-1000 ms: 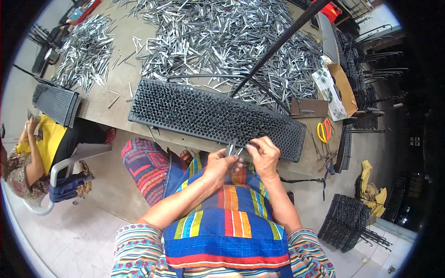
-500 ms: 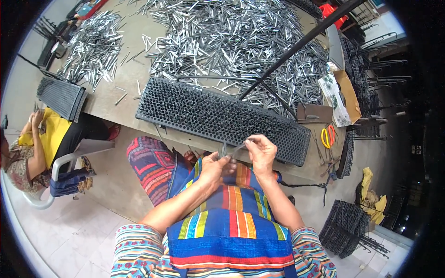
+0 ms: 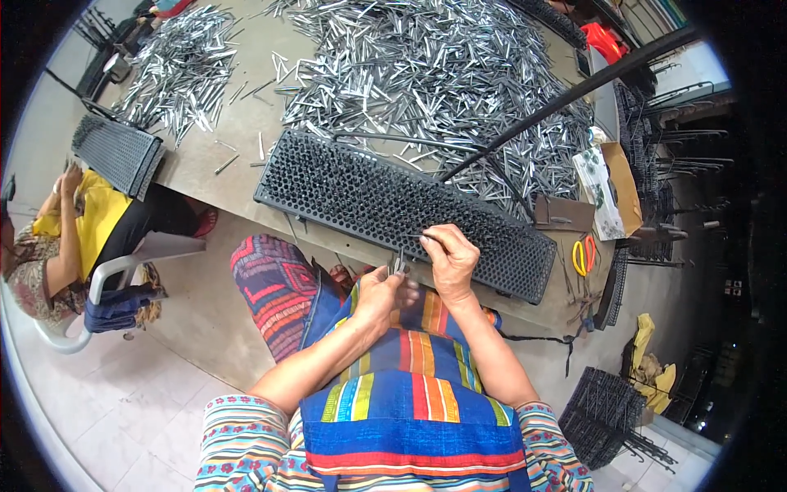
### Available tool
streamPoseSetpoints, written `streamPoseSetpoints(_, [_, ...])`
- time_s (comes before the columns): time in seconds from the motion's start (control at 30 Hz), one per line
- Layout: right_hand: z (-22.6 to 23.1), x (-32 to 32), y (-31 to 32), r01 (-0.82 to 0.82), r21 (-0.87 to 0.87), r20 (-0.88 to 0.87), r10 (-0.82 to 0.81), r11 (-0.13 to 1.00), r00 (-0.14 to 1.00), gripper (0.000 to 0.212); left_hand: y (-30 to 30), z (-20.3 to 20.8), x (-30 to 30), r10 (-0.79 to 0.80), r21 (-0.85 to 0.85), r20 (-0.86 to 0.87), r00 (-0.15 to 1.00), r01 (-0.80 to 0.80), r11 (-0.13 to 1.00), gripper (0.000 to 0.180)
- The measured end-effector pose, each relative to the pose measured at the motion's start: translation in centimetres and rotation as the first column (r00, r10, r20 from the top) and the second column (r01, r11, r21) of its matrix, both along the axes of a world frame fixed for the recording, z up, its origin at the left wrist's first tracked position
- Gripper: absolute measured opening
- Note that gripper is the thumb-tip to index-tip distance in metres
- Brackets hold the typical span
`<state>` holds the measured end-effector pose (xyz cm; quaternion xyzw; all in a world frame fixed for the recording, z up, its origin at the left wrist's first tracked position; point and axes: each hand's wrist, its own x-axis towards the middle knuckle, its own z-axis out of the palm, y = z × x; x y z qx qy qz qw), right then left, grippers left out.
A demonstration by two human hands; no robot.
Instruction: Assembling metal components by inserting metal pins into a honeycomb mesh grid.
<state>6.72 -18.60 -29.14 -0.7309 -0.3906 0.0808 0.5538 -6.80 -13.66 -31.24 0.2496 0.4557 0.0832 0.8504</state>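
My left hand [image 3: 381, 295] is closed around a few slim grey metal strips [image 3: 400, 262], which stick up past its thumb in front of my apron. Over the near edge of a long black rack [image 3: 352, 193] full of round holes, my right hand [image 3: 452, 258] pinches one thin dark strip [image 3: 415, 236]. That strip points left, its tip just above the holes; I cannot tell whether it touches them. The rack lies aslant across the table edge, and many of its holes look dark or filled.
A large heap of metal strips [image 3: 434, 82] covers the table's back, with a smaller heap [image 3: 184, 70] at left. A black bar [image 3: 566, 107] crosses above. Orange-handled scissors [image 3: 584, 256] and an open carton [image 3: 619, 193] lie right. A seated person [image 3: 57, 238] works at left beside another rack [image 3: 119, 156].
My right hand has moved up and slightly left from beside my left hand to over the rack, carrying one strip. The left hand stays nearly in place. The whole view has shifted slightly.
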Motion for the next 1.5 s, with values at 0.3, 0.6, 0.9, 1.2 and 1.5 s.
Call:
streamPoseSetpoints(0.3, [-0.7,-0.1,-1.1,-0.012,-0.020,0.094,0.014,1.000,0.996,0.009,-0.3,0.0,0.4,0.049,-0.014,0.049,0.998,-0.048,0.999,0.008])
streamPoseSetpoints(0.6, [-0.5,0.1,0.0,0.022,-0.147,0.187,0.006,0.989,0.982,0.009,-0.1,-0.9,0.3,0.066,-0.113,0.060,0.996,-0.059,0.992,0.009])
streamPoseSetpoints(0.9, [1.2,-1.0,-1.4,-0.092,-0.340,-0.046,0.081,0.936,0.996,0.009,0.4,0.1,0.2,0.136,-0.158,0.163,0.977,-0.110,0.981,0.010])
streamPoseSetpoints(1.2, [-0.3,-0.4,-1.8,0.135,-0.111,-0.321,-0.164,0.985,0.933,0.002,0.3,-0.4,0.3,0.051,-0.090,0.057,0.997,-0.046,0.995,0.009])
streamPoseSetpoints(1.5, [0.2,0.8,-0.8,0.144,-0.080,0.063,-0.139,0.986,0.988,0.008,0.1,-0.8,0.4,-0.001,-0.053,0.056,0.998,0.004,0.999,0.010])
